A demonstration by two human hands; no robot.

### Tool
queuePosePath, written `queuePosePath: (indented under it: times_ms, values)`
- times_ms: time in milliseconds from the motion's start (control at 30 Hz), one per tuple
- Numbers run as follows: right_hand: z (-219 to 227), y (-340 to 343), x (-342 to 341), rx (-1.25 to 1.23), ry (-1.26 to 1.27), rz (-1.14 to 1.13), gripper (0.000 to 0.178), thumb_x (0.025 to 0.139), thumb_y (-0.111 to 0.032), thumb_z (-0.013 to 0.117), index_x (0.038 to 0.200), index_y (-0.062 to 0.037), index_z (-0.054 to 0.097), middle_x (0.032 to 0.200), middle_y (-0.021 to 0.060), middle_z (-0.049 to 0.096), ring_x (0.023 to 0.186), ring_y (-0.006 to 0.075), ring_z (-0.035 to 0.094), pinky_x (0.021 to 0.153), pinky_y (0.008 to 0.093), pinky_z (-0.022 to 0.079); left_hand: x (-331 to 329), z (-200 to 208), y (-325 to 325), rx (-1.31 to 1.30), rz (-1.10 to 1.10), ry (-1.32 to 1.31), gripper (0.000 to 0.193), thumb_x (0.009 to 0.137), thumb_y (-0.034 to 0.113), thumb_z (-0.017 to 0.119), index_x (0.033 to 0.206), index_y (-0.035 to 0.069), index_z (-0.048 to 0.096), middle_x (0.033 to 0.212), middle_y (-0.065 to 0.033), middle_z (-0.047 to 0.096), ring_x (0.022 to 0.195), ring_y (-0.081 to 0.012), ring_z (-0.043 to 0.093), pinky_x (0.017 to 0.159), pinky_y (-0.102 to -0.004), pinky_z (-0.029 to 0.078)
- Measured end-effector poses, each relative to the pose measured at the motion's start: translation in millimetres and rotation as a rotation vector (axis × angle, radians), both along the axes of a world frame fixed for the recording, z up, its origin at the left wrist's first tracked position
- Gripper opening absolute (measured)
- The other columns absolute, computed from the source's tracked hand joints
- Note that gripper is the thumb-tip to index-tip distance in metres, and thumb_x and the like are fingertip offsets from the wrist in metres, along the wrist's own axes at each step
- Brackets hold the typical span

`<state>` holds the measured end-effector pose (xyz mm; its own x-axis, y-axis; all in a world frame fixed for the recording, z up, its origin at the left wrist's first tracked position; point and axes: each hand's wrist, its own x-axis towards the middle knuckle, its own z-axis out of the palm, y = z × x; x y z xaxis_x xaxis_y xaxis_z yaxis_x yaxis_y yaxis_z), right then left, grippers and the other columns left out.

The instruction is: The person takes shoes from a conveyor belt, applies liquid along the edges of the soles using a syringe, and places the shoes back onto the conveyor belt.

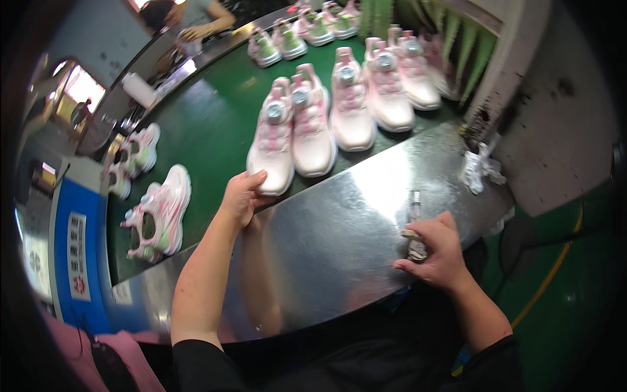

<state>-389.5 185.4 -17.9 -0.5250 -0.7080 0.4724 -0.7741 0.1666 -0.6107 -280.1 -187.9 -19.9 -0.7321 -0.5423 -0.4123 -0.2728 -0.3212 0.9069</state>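
Observation:
My left hand (239, 197) pinches the toe of a pale pink and white sneaker (271, 144), thumb on top and fingers low at its side. That sneaker is the leftmost of the near row and has a round dial on its tongue. A matching sneaker (311, 127) stands right beside it. My right hand (441, 253) is closed around a small tool (416, 248) with a wrapped-looking grip and a thin metallic shaft pointing away from me, over the metal ledge (313, 242). The tool's exact kind cannot be made out.
More sneakers (351, 104) stand on the green conveyor belt (202, 124), with others (317, 29) behind. A sneaker (166, 212) lies on its side at left. Crumpled white material (480, 170) sits by the ledge's right end, below green hanging strips (457, 46). Another person (196, 23) works across the belt.

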Motion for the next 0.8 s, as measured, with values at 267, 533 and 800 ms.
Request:
queuePosePath:
  times_ms: [267, 533, 800]
  values:
    - [-14.8, 12.9, -2.2, -0.024, -0.064, -0.053, 0.060, 0.062, -0.043, 0.084, 0.099, -0.0032, 0.059, 0.087, 0.0058, 0.059, 0.076, 0.0221, 0.045, 0.067, 0.0324, 0.040, 133.1, 7.4, -10.7, -0.280, 0.372, 0.187, 0.024, 0.088, 0.014, 0.062, 0.107, 0.001, 0.053, 0.088, -0.0080, 0.060, 0.077, -0.0176, 0.064, 0.069, -0.0267, 0.053]
    - [-10.2, 9.9, -5.2, -0.070, -0.129, -0.009, 0.061, 0.063, -0.042, 0.084, 0.101, -0.0021, 0.057, 0.082, 0.0072, 0.055, 0.074, 0.0216, 0.045, 0.066, 0.0317, 0.040, 238.3, -14.9, -94.1, -0.544, 0.652, 0.095, 0.048, 0.081, -0.002, 0.064, 0.125, 0.005, 0.047, 0.113, -0.0056, 0.057, 0.105, -0.0146, 0.054, 0.086, -0.0278, 0.045]
    - [-11.8, 11.7, 0.3, -0.079, -0.134, -0.062, 0.059, 0.064, -0.043, 0.082, 0.100, -0.0026, 0.058, 0.084, 0.0084, 0.057, 0.075, 0.0236, 0.048, 0.068, 0.0330, 0.041, 175.2, -4.5, -87.5, -0.595, 0.547, 0.116, 0.061, 0.076, -0.001, 0.069, 0.132, 0.002, 0.046, 0.119, -0.0097, 0.058, 0.103, -0.0193, 0.058, 0.088, -0.0315, 0.047]
